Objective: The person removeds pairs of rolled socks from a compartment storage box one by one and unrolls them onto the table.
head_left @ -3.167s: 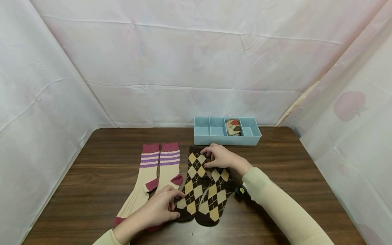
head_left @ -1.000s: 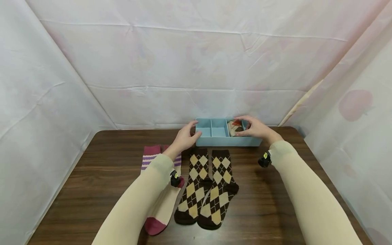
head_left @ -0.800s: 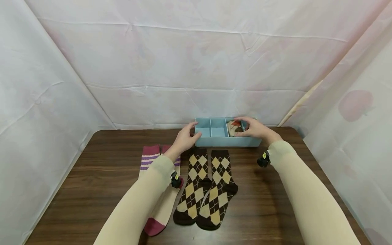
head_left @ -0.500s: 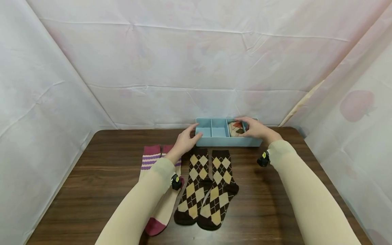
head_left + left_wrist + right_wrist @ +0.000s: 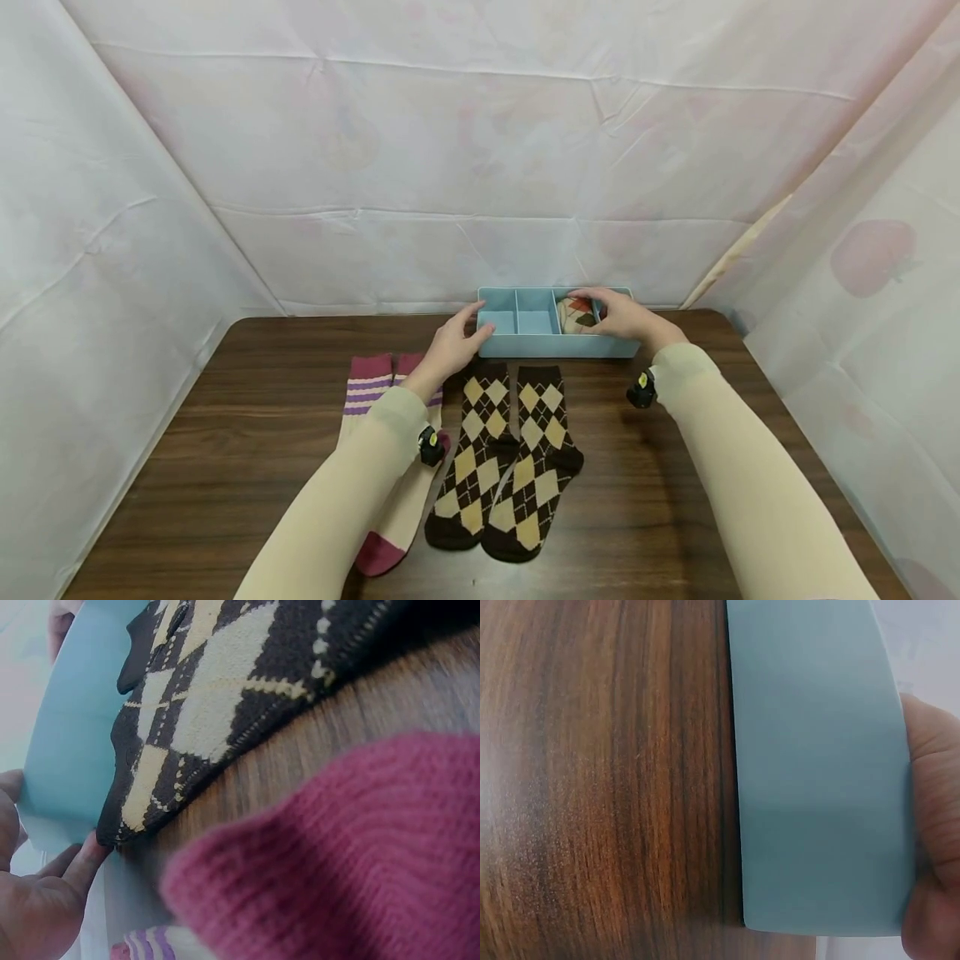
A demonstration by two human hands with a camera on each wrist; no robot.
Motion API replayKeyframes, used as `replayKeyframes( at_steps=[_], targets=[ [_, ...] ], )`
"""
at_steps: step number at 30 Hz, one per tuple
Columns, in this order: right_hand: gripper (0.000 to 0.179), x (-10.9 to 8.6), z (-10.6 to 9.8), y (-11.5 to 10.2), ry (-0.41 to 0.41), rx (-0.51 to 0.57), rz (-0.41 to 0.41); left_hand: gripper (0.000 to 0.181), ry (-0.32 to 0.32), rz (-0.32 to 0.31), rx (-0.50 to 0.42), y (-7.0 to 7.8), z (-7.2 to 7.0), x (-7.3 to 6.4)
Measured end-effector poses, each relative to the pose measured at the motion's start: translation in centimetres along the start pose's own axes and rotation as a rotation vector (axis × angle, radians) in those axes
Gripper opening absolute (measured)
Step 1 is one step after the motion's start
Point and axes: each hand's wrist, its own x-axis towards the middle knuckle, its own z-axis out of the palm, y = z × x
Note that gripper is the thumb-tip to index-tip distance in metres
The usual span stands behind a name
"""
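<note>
A light blue storage box (image 5: 525, 347) with a row of compartments stands at the table's back. My left hand (image 5: 450, 340) grips its left end, thumb by the front corner and fingers at the back. Across the right part of the box, my right hand (image 5: 628, 320) holds on with thumb and index finger spanning its width. Beside that hand, a rolled argyle sock (image 5: 574, 317) fills one compartment. In the right wrist view, part of the right hand (image 5: 936, 780) shows over the box's rim. A pair of brown argyle socks (image 5: 534, 433) lies flat in front.
Left of the argyle pair lie cream socks (image 5: 367, 390) with purple stripes and maroon cuffs, partly hidden under the left arm. The wooden table (image 5: 247, 433) carries everything. A pale cloth curtain (image 5: 420, 167) hangs close behind the box.
Since the oldest frame, both hands have gone from the brown argyle socks to the box. Over the last second they stay almost still; the right thumb shifts slightly off the rolled sock.
</note>
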Motion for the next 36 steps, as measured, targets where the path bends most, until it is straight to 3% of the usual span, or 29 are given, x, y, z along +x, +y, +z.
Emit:
replayKeyframes(
  at_steps=[17,26,36],
  targets=[
    [0.079,0.31,0.16,-0.40,-0.018,0.018,0.018,0.063,-0.014,-0.002,-0.028,-0.21,-0.11,-0.17],
    [0.080,0.76,0.44,-0.18,-0.001,-0.028,0.042,0.062,-0.008,-0.012,-0.031,-0.05,-0.10,-0.23],
    [0.076,0.42,0.62,0.12,0.083,-0.014,-0.007,0.063,-0.006,-0.031,-0.004,0.01,0.16,-0.01]
  ],
)
